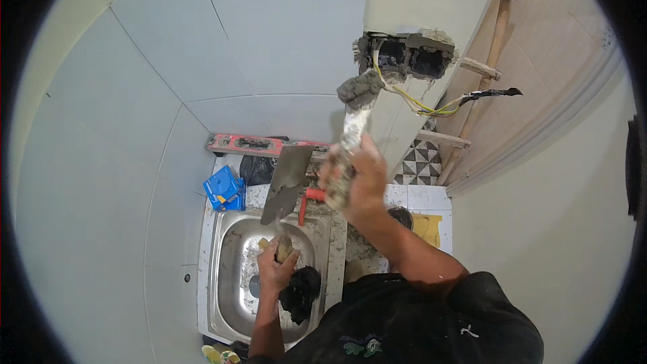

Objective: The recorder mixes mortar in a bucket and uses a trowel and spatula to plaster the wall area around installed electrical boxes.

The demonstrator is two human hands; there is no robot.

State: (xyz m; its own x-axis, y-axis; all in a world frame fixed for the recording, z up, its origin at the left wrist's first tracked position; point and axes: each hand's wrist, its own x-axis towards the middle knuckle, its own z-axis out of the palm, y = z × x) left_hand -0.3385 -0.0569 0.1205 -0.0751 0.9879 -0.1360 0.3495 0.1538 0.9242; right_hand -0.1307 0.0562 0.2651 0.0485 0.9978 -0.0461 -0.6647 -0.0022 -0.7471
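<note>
My right hand (360, 175) is closed round the mortar-smeared handle of a putty knife (354, 127). A lump of grey mortar (360, 89) rides on the blade's tip, just below two dark socket-box openings (410, 61) cut into the wall. Yellow-green and white wires (411, 102) hang out of the opening, close to the mortar. Lower left, over the steel sink (323, 249), my left hand (275, 271) grips the handle of a flat steel trowel (286, 185). Its long grey blade points up and away from me, with wet mortar on the face.
A red spirit level (242, 143) lies along the tiled wall. Beside the sink are blue packets (224, 189) and a red-handled tap (314, 194). A black bag (300, 294) sits in the sink. To the right, a wooden ladder (495, 47) leans near a yellow sheet (427, 230).
</note>
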